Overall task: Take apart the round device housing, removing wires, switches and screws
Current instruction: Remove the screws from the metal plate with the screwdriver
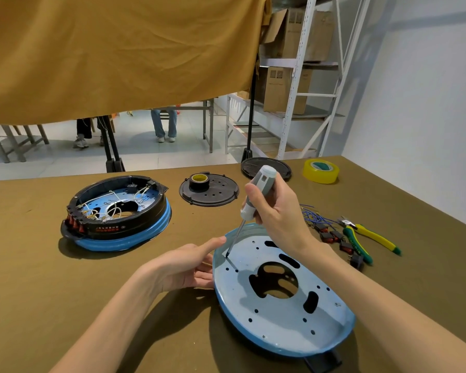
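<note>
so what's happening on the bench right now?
A person is stripping round housings. The right hand grips a screwdriver, tip down near the left rim of a bare blue base plate. The left hand steadies that rim with relaxed fingers. A second housing, wires and red switches in place, sits further left. Removed switches and pliers lie to the right.
</note>
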{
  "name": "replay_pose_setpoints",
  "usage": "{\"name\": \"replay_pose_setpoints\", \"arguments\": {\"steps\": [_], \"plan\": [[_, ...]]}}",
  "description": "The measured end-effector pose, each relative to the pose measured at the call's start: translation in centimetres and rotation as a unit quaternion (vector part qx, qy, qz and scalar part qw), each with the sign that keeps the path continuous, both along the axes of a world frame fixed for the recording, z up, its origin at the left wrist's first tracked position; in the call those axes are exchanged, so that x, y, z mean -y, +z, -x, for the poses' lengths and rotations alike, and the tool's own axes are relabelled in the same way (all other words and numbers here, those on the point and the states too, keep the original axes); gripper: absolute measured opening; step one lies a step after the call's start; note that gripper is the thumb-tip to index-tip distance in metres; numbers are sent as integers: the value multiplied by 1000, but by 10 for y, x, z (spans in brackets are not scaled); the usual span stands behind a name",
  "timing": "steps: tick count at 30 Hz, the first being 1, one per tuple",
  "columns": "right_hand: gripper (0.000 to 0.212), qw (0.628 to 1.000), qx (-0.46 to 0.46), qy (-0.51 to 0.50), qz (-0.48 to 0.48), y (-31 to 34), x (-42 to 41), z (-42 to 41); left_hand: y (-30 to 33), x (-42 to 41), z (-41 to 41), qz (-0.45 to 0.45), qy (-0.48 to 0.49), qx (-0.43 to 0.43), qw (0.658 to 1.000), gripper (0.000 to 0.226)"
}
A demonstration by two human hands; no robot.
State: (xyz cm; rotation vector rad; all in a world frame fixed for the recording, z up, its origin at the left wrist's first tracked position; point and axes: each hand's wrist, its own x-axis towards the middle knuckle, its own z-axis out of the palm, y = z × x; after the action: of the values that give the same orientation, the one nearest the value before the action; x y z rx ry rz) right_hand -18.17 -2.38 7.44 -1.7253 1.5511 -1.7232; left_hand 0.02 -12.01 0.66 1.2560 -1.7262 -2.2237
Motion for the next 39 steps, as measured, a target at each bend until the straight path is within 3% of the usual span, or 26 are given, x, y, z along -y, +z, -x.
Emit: {"name": "replay_pose_setpoints", "arguments": {"steps": [3, 6, 9, 13, 17, 26, 29, 34, 39], "plan": [[26, 1000, -4, -1, 1, 4, 3, -13, -4, -2, 2, 15, 11, -3, 1000, 78], [21, 990, 118, 71, -30, 12, 10, -23, -8, -4, 5, 34, 46, -6, 998, 71], [25, 963, 236, 106, -69, 14, 20, -33, -10, -5, 6, 36, 48, -2, 998, 84], [38, 948, 290, 103, -75, 15, 26, -37, -9, 0, 2, 28, 25, 7, 999, 88], [53, 938, 314, 107, -103, 16, 28, -34, -10, 4, -1, 42, -32, 31, 998, 82], [52, 907, 350, 209, -103, 19, 16, -35, -12, 6, -5, 27, -58, 35, 997, 112], [41, 902, 350, 230, -104, 24, 11, -38, -12, 5, -3, 23, -50, 42, 998, 125], [56, 931, 290, 200, -95, 21, 10, -48, -11, 4, -2, 30, -47, 47, 997, 128], [56, 919, 318, 212, -94, 23, 12, -47, -10, 2, -2, 30, -40, 42, 998, 125]]}}
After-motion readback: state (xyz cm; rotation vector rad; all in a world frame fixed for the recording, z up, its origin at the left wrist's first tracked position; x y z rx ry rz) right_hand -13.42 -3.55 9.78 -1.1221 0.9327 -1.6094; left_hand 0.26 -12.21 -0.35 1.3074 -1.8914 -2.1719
